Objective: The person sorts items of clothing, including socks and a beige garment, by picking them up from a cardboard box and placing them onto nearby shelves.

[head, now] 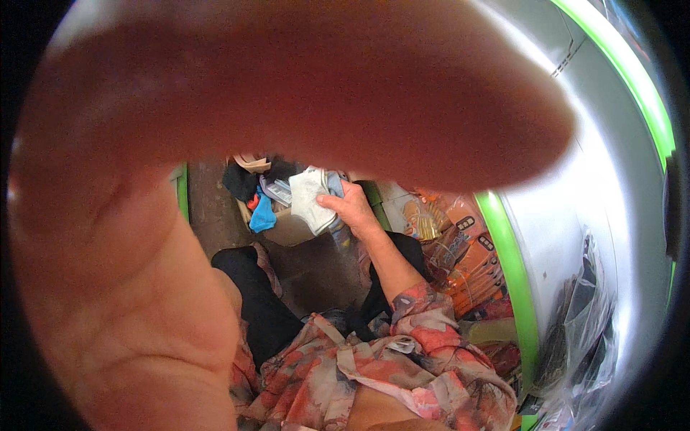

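My left hand is raised right in front of the camera, large and blurred. It covers the top and left of the view, and what its fingers do cannot be made out. My right hand grips a stack of socks, with a white sock on top under the thumb and grey-blue fabric behind it. Just beyond and to the left stands an open cardboard box. Inside are dark fabric pieces, and a bright blue sock hangs over its side. The far part of the box is hidden behind my left hand.
Plastic-wrapped orange packages are piled on the right. Past them a bright green edging strip curves along a white panel. Clear plastic bags with dark contents are at far right. My knees flank the brown floor.
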Tool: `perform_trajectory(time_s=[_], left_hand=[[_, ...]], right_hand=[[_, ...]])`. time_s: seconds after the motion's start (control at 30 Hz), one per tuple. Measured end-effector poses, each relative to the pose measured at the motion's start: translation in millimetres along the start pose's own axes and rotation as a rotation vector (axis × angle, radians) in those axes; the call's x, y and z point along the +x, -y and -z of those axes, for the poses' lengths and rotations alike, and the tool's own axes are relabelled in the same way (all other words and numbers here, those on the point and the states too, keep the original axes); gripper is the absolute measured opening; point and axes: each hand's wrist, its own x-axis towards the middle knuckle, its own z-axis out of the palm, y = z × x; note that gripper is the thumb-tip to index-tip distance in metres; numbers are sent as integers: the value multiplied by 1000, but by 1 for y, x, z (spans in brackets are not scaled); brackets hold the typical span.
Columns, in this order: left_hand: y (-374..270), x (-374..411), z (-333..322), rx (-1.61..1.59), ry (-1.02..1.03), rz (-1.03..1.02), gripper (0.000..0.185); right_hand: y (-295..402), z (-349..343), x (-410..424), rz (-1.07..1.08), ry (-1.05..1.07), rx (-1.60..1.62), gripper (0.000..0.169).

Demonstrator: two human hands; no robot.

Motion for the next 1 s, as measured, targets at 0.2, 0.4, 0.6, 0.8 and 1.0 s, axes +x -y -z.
perform_trajectory(time_s=[0.2,0.4,0.6,0.8,1.0], left_hand=[[34,-53,-6,116,-271,688,59],[72,-231,-31,-101,-200,1672,48],[80,-230,-73,-310,-468,1634,22],[114,-257,-64,-18,-441,1512,21],[144,-223,-55,-413,-656,1574,23]], right_hand=[[15,14,-4,112,-113,231,30],[21,16,-7,177,-53,371,28],[32,28,-13,258,-131,296,27],[19,37,-6,155,-106,271,27],[20,62,-9,36,-230,366,14]])
